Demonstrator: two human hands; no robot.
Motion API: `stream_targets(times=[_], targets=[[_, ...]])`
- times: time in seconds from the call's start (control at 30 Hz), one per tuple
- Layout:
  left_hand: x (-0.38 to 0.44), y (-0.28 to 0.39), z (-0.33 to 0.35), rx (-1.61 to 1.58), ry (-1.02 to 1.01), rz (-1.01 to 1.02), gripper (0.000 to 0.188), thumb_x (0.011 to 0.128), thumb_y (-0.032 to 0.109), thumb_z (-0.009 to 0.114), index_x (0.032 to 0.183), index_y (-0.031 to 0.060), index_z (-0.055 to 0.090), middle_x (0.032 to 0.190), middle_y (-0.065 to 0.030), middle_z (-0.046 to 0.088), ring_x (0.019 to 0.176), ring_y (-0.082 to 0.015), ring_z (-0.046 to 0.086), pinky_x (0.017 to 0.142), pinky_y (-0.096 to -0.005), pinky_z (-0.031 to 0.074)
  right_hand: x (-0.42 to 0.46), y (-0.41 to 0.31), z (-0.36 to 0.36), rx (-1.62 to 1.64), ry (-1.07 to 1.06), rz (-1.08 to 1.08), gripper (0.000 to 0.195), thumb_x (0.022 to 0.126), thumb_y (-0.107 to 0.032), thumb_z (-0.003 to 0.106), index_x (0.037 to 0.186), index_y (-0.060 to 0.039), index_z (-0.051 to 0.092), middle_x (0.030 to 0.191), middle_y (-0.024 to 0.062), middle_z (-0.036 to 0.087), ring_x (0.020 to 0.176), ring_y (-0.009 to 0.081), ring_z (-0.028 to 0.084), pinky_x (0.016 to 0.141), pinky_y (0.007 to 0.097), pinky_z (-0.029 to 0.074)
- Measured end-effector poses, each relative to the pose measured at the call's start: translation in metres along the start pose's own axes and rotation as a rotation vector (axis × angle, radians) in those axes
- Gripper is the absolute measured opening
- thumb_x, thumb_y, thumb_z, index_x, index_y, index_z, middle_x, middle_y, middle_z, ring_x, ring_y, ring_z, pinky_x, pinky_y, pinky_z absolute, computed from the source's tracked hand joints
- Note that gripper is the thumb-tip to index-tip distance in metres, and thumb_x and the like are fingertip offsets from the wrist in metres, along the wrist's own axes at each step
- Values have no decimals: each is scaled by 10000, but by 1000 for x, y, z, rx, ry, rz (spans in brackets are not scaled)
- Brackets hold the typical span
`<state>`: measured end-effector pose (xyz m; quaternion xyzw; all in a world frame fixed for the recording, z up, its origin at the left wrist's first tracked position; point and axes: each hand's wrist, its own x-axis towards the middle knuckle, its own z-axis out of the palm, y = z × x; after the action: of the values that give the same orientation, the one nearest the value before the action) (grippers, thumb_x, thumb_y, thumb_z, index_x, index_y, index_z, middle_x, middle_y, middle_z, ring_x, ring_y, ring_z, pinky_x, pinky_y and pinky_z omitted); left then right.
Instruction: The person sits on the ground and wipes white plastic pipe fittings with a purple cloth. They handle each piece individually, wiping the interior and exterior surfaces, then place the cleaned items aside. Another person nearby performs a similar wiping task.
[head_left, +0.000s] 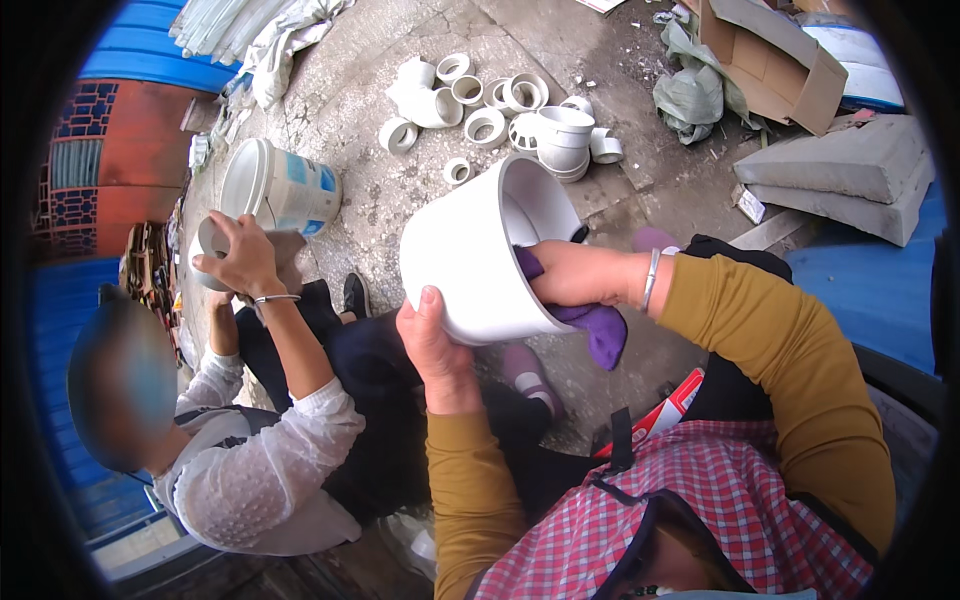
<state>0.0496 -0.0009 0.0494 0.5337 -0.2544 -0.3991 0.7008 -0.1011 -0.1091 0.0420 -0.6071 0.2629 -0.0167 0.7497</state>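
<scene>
A large white plastic pipe fitting (457, 240) is tilted in front of me, its wide mouth facing right. My left hand (435, 337) grips its lower near side, thumb on the outer wall. My right hand (577, 271) reaches into the mouth, holding a purple cloth (604, 337) against the inner wall. Part of the cloth hangs out over the rim; the fingertips of that hand are hidden inside the fitting. A small dark patch shows at the far edge of the mouth.
Several white pipe fittings (485, 127) lie on the concrete floor ahead. At left a co-worker (255, 465) handles a smaller fitting (210, 251) beside a white bucket (300, 191) on its side. A cardboard box (765, 67), a crumpled sack (690, 90) and grey slabs (840, 172) stand at right.
</scene>
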Motion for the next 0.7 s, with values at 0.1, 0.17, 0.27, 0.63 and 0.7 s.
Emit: stream_targets(times=[0.1,0.17,0.27,0.63,0.7], targets=[[-3,-1,5,77,-24,52,584,748,331,640,1103,-102,476,1017,-147,573,890,-217,577,799,-311,452,-11,-10,4,488,51,-7,338,822,-185,514,1052,62,542,956,121,611,805,150,598,702,275,469],[-4,-7,4,125,-60,63,584,734,334,664,1082,-103,493,990,-139,585,870,-208,584,782,-299,458,-11,-6,2,778,74,-85,324,842,-184,496,1058,54,533,959,120,609,800,152,601,707,278,477],[-7,-4,6,117,-92,75,609,704,358,706,1053,-103,513,957,-126,598,848,-195,590,768,-288,462,-12,-12,-4,1155,33,-80,278,860,-180,470,1030,29,536,944,119,610,795,159,606,716,292,495],[-4,0,15,162,-55,91,578,699,346,713,1039,-85,532,954,-112,593,843,-189,578,751,-284,451,-20,-37,-44,1364,293,-361,267,873,-244,426,954,-30,564,898,82,607,832,191,582,784,302,471],[-4,2,14,154,-29,93,582,702,340,711,1051,-88,525,957,-117,593,847,-194,579,756,-290,453,-17,-34,-50,1337,280,-415,275,883,-243,403,960,-33,563,918,83,603,846,192,581,800,304,466]])
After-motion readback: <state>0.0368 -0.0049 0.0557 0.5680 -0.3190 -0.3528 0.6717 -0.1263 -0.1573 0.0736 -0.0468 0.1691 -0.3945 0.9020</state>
